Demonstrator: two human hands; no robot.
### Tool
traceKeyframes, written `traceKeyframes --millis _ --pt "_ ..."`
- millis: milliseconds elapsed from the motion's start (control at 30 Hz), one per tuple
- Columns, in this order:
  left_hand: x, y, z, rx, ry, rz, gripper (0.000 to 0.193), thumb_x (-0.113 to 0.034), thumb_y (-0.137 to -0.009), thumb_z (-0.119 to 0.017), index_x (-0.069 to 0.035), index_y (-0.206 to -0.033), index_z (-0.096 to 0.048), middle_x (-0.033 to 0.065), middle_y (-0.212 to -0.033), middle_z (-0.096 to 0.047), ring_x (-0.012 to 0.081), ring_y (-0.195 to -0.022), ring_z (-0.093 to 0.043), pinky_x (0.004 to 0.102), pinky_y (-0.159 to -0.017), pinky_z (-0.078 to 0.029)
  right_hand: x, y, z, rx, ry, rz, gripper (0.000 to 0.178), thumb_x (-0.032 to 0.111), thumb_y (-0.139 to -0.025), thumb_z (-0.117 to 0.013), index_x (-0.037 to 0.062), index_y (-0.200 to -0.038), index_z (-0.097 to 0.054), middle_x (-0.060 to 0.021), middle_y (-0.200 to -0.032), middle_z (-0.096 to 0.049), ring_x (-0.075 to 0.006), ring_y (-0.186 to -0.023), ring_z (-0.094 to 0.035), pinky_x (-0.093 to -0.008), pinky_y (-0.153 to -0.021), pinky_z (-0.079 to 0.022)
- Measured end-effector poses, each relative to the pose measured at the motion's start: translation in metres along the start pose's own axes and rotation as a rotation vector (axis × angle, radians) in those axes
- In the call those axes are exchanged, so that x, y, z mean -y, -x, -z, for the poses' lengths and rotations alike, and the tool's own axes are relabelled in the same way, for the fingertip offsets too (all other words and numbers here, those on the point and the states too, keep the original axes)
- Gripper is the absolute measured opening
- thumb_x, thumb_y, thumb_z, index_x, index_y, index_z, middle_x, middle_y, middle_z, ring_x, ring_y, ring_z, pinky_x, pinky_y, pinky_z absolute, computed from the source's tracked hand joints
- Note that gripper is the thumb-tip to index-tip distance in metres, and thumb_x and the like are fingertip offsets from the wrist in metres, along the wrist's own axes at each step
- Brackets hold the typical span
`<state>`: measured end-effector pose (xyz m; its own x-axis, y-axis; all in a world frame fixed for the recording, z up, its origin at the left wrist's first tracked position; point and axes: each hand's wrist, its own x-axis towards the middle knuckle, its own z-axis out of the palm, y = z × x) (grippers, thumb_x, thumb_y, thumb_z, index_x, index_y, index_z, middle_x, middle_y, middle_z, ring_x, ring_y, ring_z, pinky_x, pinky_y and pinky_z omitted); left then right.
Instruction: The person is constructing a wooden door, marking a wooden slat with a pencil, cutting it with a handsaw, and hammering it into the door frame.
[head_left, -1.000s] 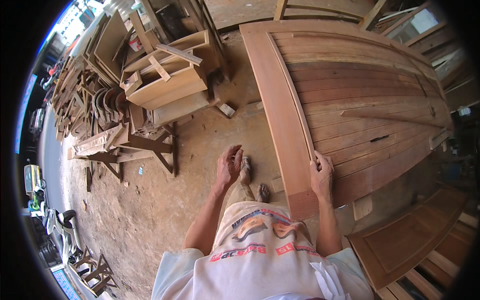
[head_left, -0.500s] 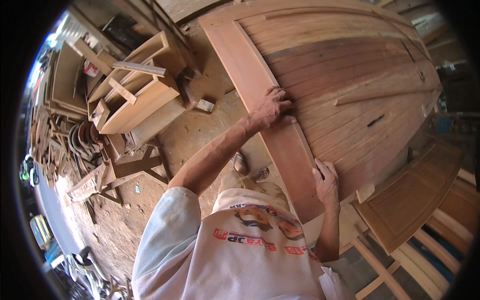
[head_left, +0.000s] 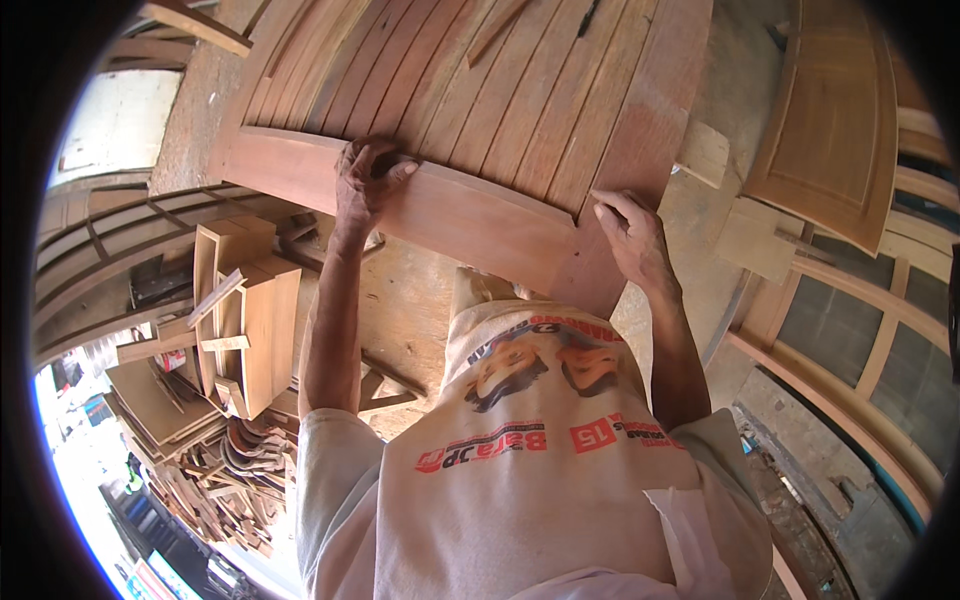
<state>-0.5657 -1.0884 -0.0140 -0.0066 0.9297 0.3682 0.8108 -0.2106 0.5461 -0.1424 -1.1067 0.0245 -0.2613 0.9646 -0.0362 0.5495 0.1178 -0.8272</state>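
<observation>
A large wooden door panel (head_left: pixel 500 120) made of narrow boards lies before me, with a broad plain rail (head_left: pixel 470 225) along its near end. Where boards and rail meet runs a thin wooden strip (head_left: pixel 500 187). My left hand (head_left: pixel 368 185) is curled over this strip left of the middle, thumb pointing right. At the right side of the panel my right hand (head_left: pixel 632 235) rests on the wood just beyond the strip's right end. Its fingers are bent and close together; whether they pinch anything small is hidden.
A loose stick (head_left: pixel 497 32) and a small dark tool (head_left: pixel 588 18) lie on the boards. To the left stands an unfinished wooden cabinet (head_left: pixel 270 325) near piled offcuts (head_left: pixel 215 500). On the right are a brown door panel (head_left: pixel 830 130) and a wooden frame (head_left: pixel 840 300).
My view has turned, so the panel now lies straight ahead. My left hand stays on the strip. My right hand is now just past the strip's right end, fingers bent.
</observation>
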Motion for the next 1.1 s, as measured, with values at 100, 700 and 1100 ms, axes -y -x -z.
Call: traceKeyframes --millis 100,700,1100 --pt "0.017 0.002 -0.002 0.010 0.010 -0.012 0.054 -0.045 -0.078 -0.091 -0.005 -0.109 -0.073 0.0138 -0.114 -0.071 0.0362 -0.109 -0.066 0.0476 -0.095 -0.052 0.004 0.012 -0.009 0.008 -0.045 -0.009 0.024 0.013 -0.102 -0.068 -0.0006 -0.121 -0.073 -0.0172 -0.109 -0.073 -0.0341 -0.098 -0.073 -0.0398 -0.086 -0.057" --pt "-0.047 -0.144 -0.077 0.126 -0.042 0.061 0.049 -0.037 -0.096 -0.076 -0.007 -0.134 -0.064 0.0243 -0.126 -0.066 0.0443 -0.113 -0.066 0.0517 -0.091 -0.057 0.007 0.023 -0.046 -0.132 0.098 0.095 0.031 0.018 -0.095 -0.077 0.0015 -0.121 -0.071 -0.0173 -0.107 -0.070 -0.0377 -0.097 -0.070 -0.0437 -0.085 -0.058" --pt "-0.088 -0.178 -0.112 0.339 0.226 0.089 0.034 -0.016 -0.094 -0.068 0.000 -0.125 -0.064 0.0290 -0.113 -0.067 0.0466 -0.101 -0.069 0.0538 -0.086 -0.058 0.020 0.022 -0.055 -0.231 0.166 -0.058 0.046 0.028 -0.084 -0.088 0.0017 -0.119 -0.073 -0.0155 -0.107 -0.072 -0.0342 -0.090 -0.073 -0.0432 -0.080 -0.061"
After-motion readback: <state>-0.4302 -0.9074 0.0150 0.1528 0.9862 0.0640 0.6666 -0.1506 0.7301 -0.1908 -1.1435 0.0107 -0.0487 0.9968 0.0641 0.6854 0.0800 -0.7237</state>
